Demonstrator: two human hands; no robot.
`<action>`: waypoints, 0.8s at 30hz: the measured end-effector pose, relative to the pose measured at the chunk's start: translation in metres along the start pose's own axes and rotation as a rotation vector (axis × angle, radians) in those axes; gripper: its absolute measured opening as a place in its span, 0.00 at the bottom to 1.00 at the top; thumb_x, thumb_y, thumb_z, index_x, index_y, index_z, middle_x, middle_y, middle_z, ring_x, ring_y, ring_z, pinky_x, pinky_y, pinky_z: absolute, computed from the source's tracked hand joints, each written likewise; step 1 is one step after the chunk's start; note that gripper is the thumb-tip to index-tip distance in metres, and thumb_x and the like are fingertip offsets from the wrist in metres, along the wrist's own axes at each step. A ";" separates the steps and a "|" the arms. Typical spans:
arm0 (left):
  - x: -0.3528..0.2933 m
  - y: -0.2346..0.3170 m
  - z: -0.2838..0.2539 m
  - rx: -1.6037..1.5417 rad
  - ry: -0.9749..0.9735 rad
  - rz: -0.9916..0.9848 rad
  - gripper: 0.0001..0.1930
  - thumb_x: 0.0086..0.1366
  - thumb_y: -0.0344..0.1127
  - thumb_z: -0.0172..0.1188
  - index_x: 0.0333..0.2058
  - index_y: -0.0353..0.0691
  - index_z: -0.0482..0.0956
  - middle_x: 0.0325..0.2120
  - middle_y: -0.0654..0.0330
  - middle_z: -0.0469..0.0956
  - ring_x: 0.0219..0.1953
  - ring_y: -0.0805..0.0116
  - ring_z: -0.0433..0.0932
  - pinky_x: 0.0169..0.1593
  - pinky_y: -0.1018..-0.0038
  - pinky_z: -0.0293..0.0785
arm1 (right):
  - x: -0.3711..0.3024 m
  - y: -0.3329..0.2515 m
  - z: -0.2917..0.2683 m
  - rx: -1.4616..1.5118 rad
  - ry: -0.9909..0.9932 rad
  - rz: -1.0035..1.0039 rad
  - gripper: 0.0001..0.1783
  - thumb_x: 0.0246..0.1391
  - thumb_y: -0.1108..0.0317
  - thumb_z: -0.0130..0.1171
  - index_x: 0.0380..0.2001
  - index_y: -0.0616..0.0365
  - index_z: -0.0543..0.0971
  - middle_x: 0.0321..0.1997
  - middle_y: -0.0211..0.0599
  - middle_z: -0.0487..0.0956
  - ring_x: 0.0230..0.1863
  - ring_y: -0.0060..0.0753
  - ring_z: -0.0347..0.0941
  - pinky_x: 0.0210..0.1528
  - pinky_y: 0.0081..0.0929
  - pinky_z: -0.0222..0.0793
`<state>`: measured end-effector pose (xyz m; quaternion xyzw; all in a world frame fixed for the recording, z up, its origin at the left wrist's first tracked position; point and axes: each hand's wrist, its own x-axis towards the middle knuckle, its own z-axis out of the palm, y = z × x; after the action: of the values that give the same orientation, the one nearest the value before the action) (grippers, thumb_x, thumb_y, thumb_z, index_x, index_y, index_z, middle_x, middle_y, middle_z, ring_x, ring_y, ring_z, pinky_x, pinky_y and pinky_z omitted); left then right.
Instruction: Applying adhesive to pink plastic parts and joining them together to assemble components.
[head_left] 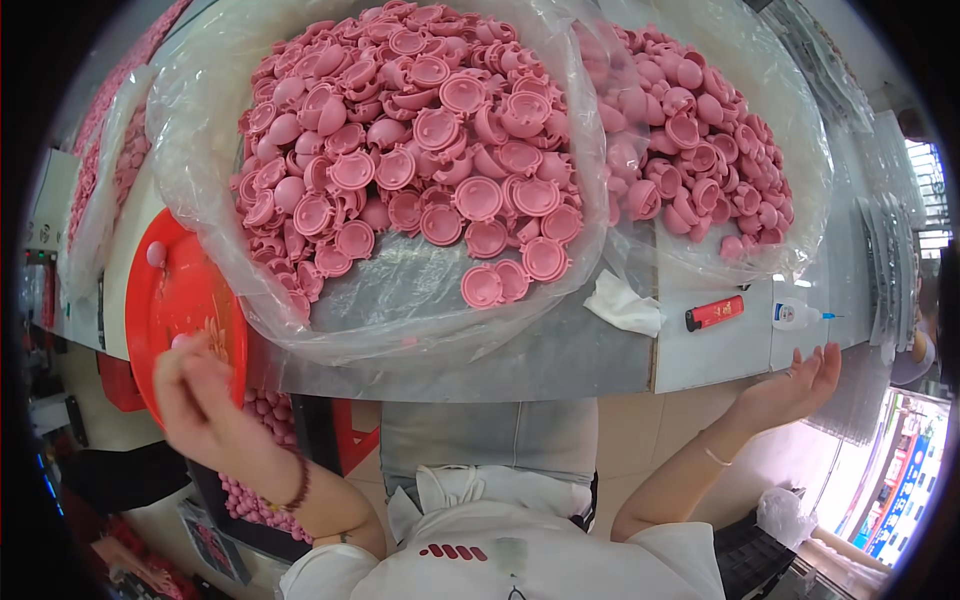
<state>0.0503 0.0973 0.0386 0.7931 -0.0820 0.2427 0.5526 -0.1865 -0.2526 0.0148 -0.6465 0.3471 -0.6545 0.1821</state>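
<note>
A: What's the grip?

B: The left hand [210,400] is blurred over the red tray [195,275] at left; I can't tell if its fingers pinch the pink ball [180,342] by their tips. The right hand [795,393] looks empty, fingers apart, near the small bottle [792,316].

A: Which step?

B: Picking up or setting down at the tray, I'd judge; next calls for a light pinch.

A: Around them?

B: Pink cups [437,129] heap in plastic on the table [560,378]; tissue [625,304] and lighter [714,313] lie right; tiled floor [640,425] near.
</note>
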 end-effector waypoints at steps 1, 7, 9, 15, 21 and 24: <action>0.011 -0.005 -0.004 0.199 0.139 -0.034 0.10 0.60 0.35 0.52 0.34 0.33 0.74 0.26 0.61 0.72 0.26 0.75 0.70 0.30 0.83 0.65 | 0.007 0.018 -0.005 -0.205 -0.046 -0.004 0.22 0.52 0.64 0.50 0.47 0.66 0.65 0.49 0.42 0.67 0.48 0.36 0.64 0.47 0.33 0.62; 0.031 -0.019 0.006 0.552 -0.085 0.188 0.11 0.54 0.30 0.56 0.37 0.36 0.75 0.35 0.58 0.74 0.40 0.66 0.71 0.42 0.73 0.67 | 0.020 0.040 -0.003 -0.208 -0.317 0.259 0.22 0.49 0.68 0.56 0.47 0.66 0.67 0.45 0.39 0.71 0.42 0.26 0.68 0.44 0.20 0.63; 0.015 0.003 0.022 0.446 -0.195 0.334 0.12 0.50 0.26 0.58 0.36 0.37 0.75 0.34 0.57 0.75 0.38 0.66 0.72 0.42 0.73 0.67 | 0.024 0.030 0.004 -0.280 -0.409 0.249 0.20 0.50 0.67 0.56 0.45 0.66 0.69 0.42 0.39 0.73 0.40 0.23 0.69 0.43 0.18 0.63; -0.041 0.034 0.095 0.101 -0.754 0.461 0.11 0.46 0.24 0.59 0.32 0.37 0.76 0.33 0.57 0.75 0.34 0.60 0.73 0.40 0.71 0.68 | 0.015 0.023 0.007 -0.104 -0.325 0.286 0.14 0.52 0.65 0.54 0.36 0.67 0.74 0.35 0.39 0.76 0.36 0.23 0.70 0.40 0.19 0.66; -0.047 0.027 0.101 0.044 -0.786 0.316 0.09 0.46 0.22 0.60 0.29 0.36 0.74 0.34 0.56 0.74 0.32 0.65 0.74 0.37 0.75 0.70 | -0.025 -0.034 0.015 0.031 -0.355 0.188 0.13 0.53 0.65 0.52 0.34 0.67 0.72 0.34 0.42 0.75 0.30 0.24 0.70 0.31 0.19 0.69; -0.044 0.024 0.098 -0.045 -0.825 0.157 0.08 0.48 0.21 0.58 0.29 0.34 0.74 0.35 0.55 0.74 0.32 0.70 0.74 0.35 0.79 0.70 | -0.038 -0.046 0.013 0.158 -0.438 0.177 0.16 0.52 0.61 0.52 0.32 0.67 0.71 0.31 0.43 0.75 0.25 0.24 0.69 0.26 0.16 0.66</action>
<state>0.0309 -0.0082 0.0111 0.8029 -0.3619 -0.0555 0.4705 -0.1604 -0.1974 0.0185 -0.7239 0.3025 -0.5052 0.3595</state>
